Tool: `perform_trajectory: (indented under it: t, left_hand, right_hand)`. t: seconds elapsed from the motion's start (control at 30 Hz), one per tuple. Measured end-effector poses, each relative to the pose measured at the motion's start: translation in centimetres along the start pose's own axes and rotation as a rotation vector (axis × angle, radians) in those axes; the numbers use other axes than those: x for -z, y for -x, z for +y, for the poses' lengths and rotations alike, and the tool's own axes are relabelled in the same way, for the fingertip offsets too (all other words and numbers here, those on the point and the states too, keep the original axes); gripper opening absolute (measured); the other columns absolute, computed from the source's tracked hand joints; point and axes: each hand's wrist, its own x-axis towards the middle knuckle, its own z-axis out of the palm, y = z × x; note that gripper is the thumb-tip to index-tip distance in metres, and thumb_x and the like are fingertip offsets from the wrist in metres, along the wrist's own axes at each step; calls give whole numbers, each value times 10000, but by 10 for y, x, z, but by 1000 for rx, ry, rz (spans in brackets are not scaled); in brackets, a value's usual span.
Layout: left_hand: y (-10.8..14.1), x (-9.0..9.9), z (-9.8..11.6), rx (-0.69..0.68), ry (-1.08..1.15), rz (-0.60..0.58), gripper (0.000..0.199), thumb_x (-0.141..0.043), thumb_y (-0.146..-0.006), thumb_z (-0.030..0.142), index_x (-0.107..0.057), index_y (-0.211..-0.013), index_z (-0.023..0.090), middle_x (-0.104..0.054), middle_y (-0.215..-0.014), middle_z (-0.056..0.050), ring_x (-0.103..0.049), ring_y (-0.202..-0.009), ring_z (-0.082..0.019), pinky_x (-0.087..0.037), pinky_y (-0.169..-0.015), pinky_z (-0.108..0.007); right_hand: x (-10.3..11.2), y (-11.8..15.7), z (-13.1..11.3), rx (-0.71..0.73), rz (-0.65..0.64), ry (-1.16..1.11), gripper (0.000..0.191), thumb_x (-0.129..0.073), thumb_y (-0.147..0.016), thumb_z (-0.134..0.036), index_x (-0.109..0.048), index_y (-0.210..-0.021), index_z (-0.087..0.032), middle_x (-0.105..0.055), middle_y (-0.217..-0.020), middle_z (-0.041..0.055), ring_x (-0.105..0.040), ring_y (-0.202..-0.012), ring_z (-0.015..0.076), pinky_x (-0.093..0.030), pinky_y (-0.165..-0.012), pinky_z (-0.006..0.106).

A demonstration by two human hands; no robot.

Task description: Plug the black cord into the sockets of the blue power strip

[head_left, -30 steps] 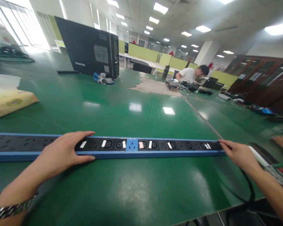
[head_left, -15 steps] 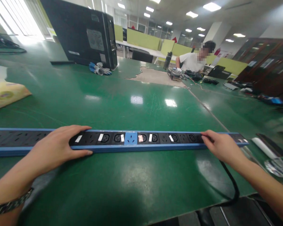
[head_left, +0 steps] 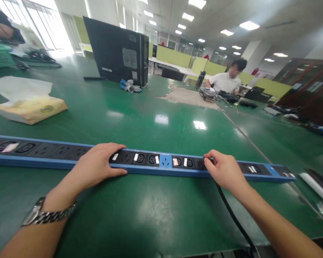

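Note:
A long blue-edged power strip [head_left: 140,171] with black sockets and one blue socket near its middle lies across the green table [head_left: 150,208]. My left hand [head_left: 99,165], a metal watch on its wrist, spans the strip, thumb on the near edge and fingers on the far edge. Over the sockets right of the blue one, my right hand [head_left: 223,168] pinches the end of a black cable [head_left: 233,215]. Its plug is mostly hidden by the fingers. The cable runs down over the table's near edge.
A tissue pack [head_left: 34,109] lies at the left. Behind stand a black computer case [head_left: 121,53] and gloves [head_left: 130,86]. A person in a white shirt [head_left: 223,82] sits across the table near some devices. Another person's arm [head_left: 1,31] shows at the far left.
My right hand has moved left along the strip with the black cable, closer to the blue socket. The view has shifted left, bringing the whole tissue pack into sight. My left hand still grips the strip.

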Motion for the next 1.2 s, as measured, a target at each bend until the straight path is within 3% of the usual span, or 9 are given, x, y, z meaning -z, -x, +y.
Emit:
perform_trajectory:
  t: [0.17,0.33,0.47,0.57,0.7,0.83,0.97,1.1,1.2]
  left_hand:
    - [1,-1,-1,-4,10,24,739,-718,-597,582,-603,-1223,208,-647,-1233,-115,-580,-1142,-330,-435,-1005,-462]
    - [1,-3,-2,-15,17,45,732,-718,-588,591,-612,-1215,229,-649,-1233,-109,-581,-1138,-336,-430,-1008,-468]
    - [3,-2,0,-20,15,52,727,-715,-607,574,-604,-1222,204,-649,-1225,-117,-579,-1135,-327,-428,-1002,-453]
    - [3,-1,2,-20,23,53,700,-715,-609,553,-610,-1209,208,-657,-1209,-106,-582,-1130,-317,-429,-996,-436]
    - [3,-3,1,-29,18,48,710,-713,-601,556,-607,-1214,213,-650,-1222,-103,-572,-1145,-309,-422,-1001,-422]
    - [4,-4,1,-17,-5,52,728,-721,-610,551,-598,-1228,188,-639,-1235,-116,-562,-1157,-310,-418,-1009,-419]
    - [6,-3,2,-37,10,54,711,-738,-604,532,-603,-1223,208,-651,-1215,-101,-567,-1145,-311,-427,-999,-421]
    - [5,-4,1,-29,22,76,706,-743,-598,543,-612,-1210,215,-658,-1197,-100,-575,-1129,-313,-434,-990,-426]
    - [7,-5,1,-34,23,68,744,-761,-588,525,-588,-1240,213,-644,-1223,-107,-568,-1145,-310,-424,-1003,-414]
  right_hand:
    - [2,2,4,17,-6,19,260,-456,-838,-342,-674,-863,-202,-638,-598,13,-573,-546,167,-356,-553,263]
    - [3,-7,13,64,-159,-76,281,-448,-832,-355,-678,-843,-192,-623,-583,-4,-554,-536,156,-353,-525,256]
    - [2,-13,10,117,-192,29,266,-462,-814,-302,-699,-856,-190,-632,-582,1,-551,-532,152,-345,-539,260]
    - [15,-9,-7,126,-119,55,255,-487,-801,-298,-718,-815,-192,-657,-597,16,-559,-522,151,-348,-537,260]
    - [29,-7,-56,110,63,-137,295,-495,-828,-351,-728,-923,-197,-699,-679,22,-583,-560,147,-363,-533,249]
    - [-1,-20,-101,154,-162,-147,218,-508,-783,-258,-717,-771,-197,-701,-692,26,-584,-596,143,-370,-565,240]
    - [-31,-26,-109,137,-181,-36,234,-481,-804,-259,-706,-790,-199,-710,-729,51,-612,-662,170,-369,-597,254]
    - [-13,-29,-113,168,-172,-3,226,-494,-793,-262,-710,-789,-196,-712,-736,57,-620,-680,191,-371,-611,273]
    - [2,-36,-139,170,-93,-132,231,-510,-792,-293,-719,-820,-198,-707,-744,37,-611,-671,175,-388,-622,270]
